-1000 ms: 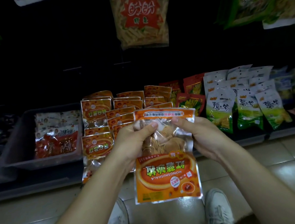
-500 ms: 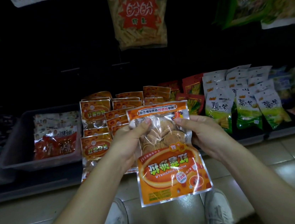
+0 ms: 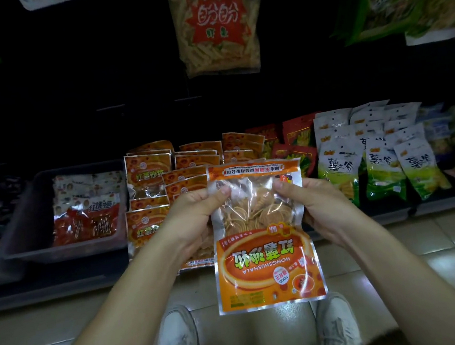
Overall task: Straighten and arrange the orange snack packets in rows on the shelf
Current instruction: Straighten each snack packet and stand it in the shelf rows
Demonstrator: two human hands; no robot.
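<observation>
1. Two hands, the left hand [image 3: 197, 216] and the right hand [image 3: 314, 204], are pinching the orange packet [image 3: 265, 256] by its clear upper part, holding it in the air before the shelf [image 3: 48, 289].
2. Turning it end for end before laying it into the rows [image 3: 196, 160] is looking wise.
3. Its long axis is standing upright — print upside down.

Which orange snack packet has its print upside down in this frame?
The held packet, gripped by the left hand and right hand; the shelf packets read upright.
</observation>
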